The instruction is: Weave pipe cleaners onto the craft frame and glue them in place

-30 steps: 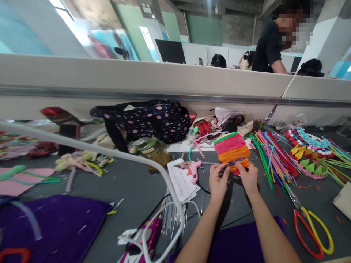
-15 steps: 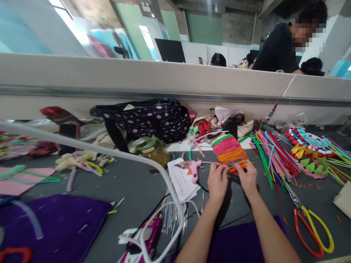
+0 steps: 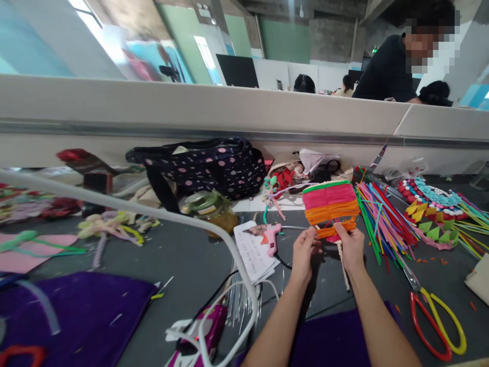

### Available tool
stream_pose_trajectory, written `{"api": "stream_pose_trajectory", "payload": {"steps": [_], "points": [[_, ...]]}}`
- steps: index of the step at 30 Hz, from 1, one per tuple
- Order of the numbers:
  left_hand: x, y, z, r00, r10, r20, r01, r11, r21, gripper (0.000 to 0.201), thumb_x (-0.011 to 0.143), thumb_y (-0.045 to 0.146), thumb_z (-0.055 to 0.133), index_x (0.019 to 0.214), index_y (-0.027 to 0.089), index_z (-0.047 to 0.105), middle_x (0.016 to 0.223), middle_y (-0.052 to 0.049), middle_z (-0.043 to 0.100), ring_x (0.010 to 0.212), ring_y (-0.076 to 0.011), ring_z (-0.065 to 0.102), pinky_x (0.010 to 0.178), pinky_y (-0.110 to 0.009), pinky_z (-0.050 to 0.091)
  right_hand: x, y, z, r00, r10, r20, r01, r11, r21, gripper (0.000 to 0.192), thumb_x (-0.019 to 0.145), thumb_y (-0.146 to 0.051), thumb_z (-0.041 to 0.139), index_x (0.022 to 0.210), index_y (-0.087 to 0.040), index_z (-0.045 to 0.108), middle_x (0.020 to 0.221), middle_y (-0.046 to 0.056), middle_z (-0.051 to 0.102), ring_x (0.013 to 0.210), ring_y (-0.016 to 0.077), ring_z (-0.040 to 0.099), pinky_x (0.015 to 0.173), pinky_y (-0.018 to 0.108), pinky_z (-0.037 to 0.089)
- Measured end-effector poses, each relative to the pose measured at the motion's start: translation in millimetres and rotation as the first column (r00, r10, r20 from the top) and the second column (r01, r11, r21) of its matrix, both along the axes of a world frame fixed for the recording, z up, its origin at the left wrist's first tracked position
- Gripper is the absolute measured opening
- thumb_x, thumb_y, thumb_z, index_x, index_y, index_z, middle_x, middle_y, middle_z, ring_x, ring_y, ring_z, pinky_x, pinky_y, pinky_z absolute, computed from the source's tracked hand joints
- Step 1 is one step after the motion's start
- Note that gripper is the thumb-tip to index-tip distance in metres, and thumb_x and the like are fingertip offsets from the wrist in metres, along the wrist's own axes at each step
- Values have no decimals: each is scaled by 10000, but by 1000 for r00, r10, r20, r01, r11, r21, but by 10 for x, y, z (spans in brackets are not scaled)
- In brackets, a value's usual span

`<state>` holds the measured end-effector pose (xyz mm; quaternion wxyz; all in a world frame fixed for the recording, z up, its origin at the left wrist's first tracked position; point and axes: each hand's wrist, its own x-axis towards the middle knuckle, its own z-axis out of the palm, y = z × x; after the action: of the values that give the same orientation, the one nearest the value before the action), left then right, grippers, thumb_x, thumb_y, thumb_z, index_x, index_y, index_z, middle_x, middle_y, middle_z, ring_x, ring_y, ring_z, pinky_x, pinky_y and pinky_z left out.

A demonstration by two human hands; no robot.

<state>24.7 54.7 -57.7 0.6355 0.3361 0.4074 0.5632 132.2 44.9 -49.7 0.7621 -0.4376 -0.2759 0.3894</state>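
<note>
Orange, pink and green strips make up the woven paddle [image 3: 330, 206] that I see both hands holding up off the desk. My right hand [image 3: 351, 248] is closed around its pale stick handle [image 3: 342, 265] just under the weave; my left hand [image 3: 304, 250] pinches the lower left edge of the strips with thumb and fingertips.

At 9 o'clock from the left hand a pink glue gun [image 3: 267, 235] lies on a printed sheet [image 3: 252, 253] whose writing is too small to read. At 3 o'clock from the right hand lies a fan of coloured strips [image 3: 380, 216], and at 5 o'clock red-and-yellow scissors [image 3: 435, 316]. A dotted bag [image 3: 214, 168] sits at 10 o'clock beside a glass jar [image 3: 212, 210].

Everything rests on a dark grey desk [image 3: 183, 255] closed off by a beige partition [image 3: 191, 117], with an open office and a person in black [image 3: 389, 71] beyond.

Half a second ago the paddle lay lower and tilted towards the desk; it now stands raised and more upright, its handle showing.
</note>
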Motion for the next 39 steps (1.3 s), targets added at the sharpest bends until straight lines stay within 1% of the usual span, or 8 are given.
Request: {"api": "stream_pose_trajectory", "payload": {"steps": [3, 11, 18, 21, 25, 31, 35, 39], "points": [[32, -36, 27, 998, -63, -12, 63, 995, 77, 315, 633, 416, 749, 760, 144, 655, 621, 19, 578, 499, -74, 493, 498, -201, 417, -43, -14, 27, 995, 60, -76, -59, 998, 11, 221, 655, -301, 742, 772, -127, 672, 713, 30, 698, 596, 158, 620, 647, 323, 517], [50, -71, 54, 998, 16, 67, -23, 994, 102, 235, 647, 346, 754, 666, 134, 655, 567, 6, 610, 513, -89, 534, 550, -206, 440, -96, -5, 29, 970, 109, -217, -107, 994, 19, 267, 636, -334, 750, 796, -146, 650, 716, 31, 704, 646, 192, 662, 613, 327, 530], [95, -104, 79, 961, 11, 275, -22, 999, 35, 384, 719, 523, 646, 778, 144, 657, 619, -4, 616, 538, -111, 572, 520, -228, 476, -113, -12, 47, 968, 90, -233, -88, 996, 18, 263, 642, -330, 746, 802, -147, 645, 723, 30, 704, 611, 183, 656, 588, 320, 530], [87, -93, 62, 976, 13, 217, -27, 998, 60, 356, 696, 489, 685, 773, 145, 637, 595, 16, 591, 499, -94, 541, 484, -213, 470, -159, -29, 70, 972, 76, -221, -73, 997, 21, 228, 634, -312, 751, 746, -143, 646, 668, 13, 689, 554, 162, 635, 582, 313, 527], [71, -76, 30, 990, 106, 91, -115, 988, 100, 296, 651, 395, 749, 656, 150, 584, 502, 51, 541, 413, -73, 487, 445, -195, 442, -222, -63, 119, 971, 71, -226, -68, 997, 25, 213, 622, -303, 755, 699, -140, 641, 645, 10, 680, 549, 157, 629, 598, 314, 528], [78, -90, 36, 982, 133, 137, -146, 985, 90, 280, 666, 394, 737, 656, 150, 600, 477, 47, 562, 402, -86, 507, 451, -205, 432, -255, -72, 129, 968, 96, -232, -99, 995, -1, 252, 625, -355, 747, 692, -149, 618, 643, 19, 681, 588, 184, 648, 570, 319, 526], [104, -116, 73, 958, 132, 254, -143, 989, 25, 273, 663, 395, 743, 730, 152, 639, 563, 39, 610, 438, -74, 516, 474, -197, 439, -257, -60, 107, 973, 89, -212, -90, 996, 6, 274, 630, -373, 742, 733, -150, 619, 709, 37, 700, 634, 193, 657, 572, 316, 525], [160, -157, 94, 919, 67, 390, -57, 998, -36, 359, 663, 471, 723, 831, 158, 673, 752, -21, 700, 579, -115, 616, 548, -224, 479, -264, -48, 68, 973, 101, -210, -99, 995, 20, 267, 649, -359, 731, 788, -154, 632, 763, 45, 712, 662, 189, 661, 598, 314, 525]]}}
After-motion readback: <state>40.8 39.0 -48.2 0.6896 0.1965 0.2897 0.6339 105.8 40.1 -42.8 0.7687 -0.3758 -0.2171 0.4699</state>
